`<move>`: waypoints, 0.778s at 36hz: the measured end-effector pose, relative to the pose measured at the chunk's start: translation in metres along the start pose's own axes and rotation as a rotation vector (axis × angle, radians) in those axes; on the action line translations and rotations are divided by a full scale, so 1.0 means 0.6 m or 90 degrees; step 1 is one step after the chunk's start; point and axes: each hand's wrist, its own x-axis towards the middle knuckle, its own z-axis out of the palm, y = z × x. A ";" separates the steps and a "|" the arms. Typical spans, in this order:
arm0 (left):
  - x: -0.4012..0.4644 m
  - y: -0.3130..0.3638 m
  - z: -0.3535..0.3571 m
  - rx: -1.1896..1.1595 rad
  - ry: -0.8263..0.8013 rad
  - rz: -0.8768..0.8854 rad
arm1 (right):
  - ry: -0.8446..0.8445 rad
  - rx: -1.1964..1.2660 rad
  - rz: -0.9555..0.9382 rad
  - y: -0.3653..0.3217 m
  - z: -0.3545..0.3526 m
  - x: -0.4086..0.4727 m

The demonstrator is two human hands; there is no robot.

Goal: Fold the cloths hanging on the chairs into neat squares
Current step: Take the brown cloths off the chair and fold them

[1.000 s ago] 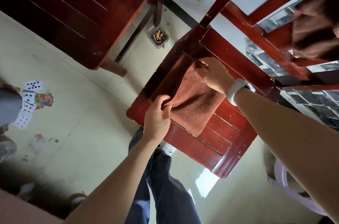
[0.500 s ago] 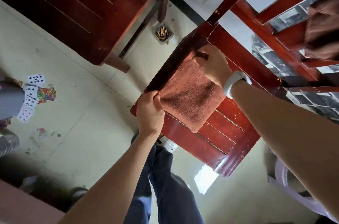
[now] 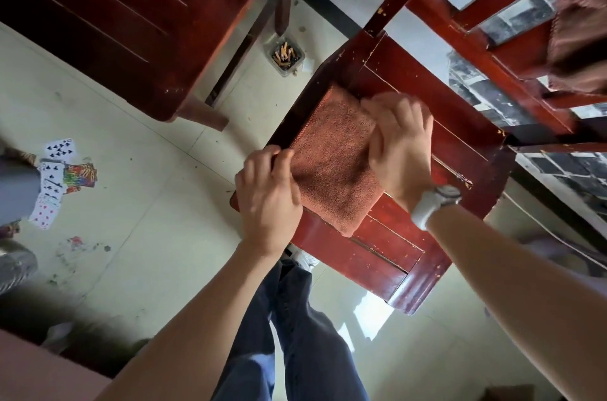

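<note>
— How many cloths?
— Two. One rust cloth (image 3: 335, 164) lies folded to a near square on the red chair seat (image 3: 427, 124) at mid-frame. A second, darker cloth (image 3: 581, 36) hangs on the chair back (image 3: 486, 42) at the upper right.
— And the hands?
— Two. The left hand (image 3: 267, 200) has curled fingers at the folded cloth's left edge, touching it; whether it pinches the edge I cannot tell. The right hand (image 3: 400, 151), blurred, lies on the cloth's right side, fingers bent. A white watch (image 3: 430, 203) is on that wrist.
— Around them?
— A second chair (image 3: 131, 23) fills the upper left. Below it stands one tub of butts (image 3: 285, 54), and playing cards (image 3: 56, 177) lie scattered at the left edge.
</note>
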 end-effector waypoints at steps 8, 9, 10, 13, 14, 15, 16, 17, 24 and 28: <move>0.002 0.028 0.055 0.108 -0.172 0.147 | -0.222 -0.204 -0.120 0.025 0.061 -0.055; 0.002 0.022 0.063 0.113 -0.179 0.143 | -0.242 -0.211 -0.114 0.028 0.068 -0.054; 0.001 0.014 0.070 0.120 -0.181 0.146 | -0.255 -0.219 -0.113 0.031 0.074 -0.053; -0.003 -0.005 0.082 0.147 -0.184 0.176 | -0.258 -0.243 -0.129 0.040 0.086 -0.055; -0.002 -0.009 0.083 0.156 -0.182 0.184 | -0.256 -0.246 -0.134 0.043 0.089 -0.056; -0.001 -0.010 0.084 0.164 -0.183 0.186 | -0.255 -0.245 -0.136 0.045 0.091 -0.057; 0.000 -0.010 0.085 0.170 -0.185 0.184 | -0.256 -0.243 -0.134 0.047 0.093 -0.058; 0.000 -0.009 0.085 0.173 -0.189 0.179 | -0.258 -0.242 -0.131 0.048 0.095 -0.059; 0.009 0.000 0.072 0.182 -0.217 0.154 | -0.243 -0.155 -0.096 0.040 0.069 -0.059; 0.026 0.006 0.048 0.177 -0.191 0.200 | -0.131 -0.040 0.059 0.028 0.034 -0.105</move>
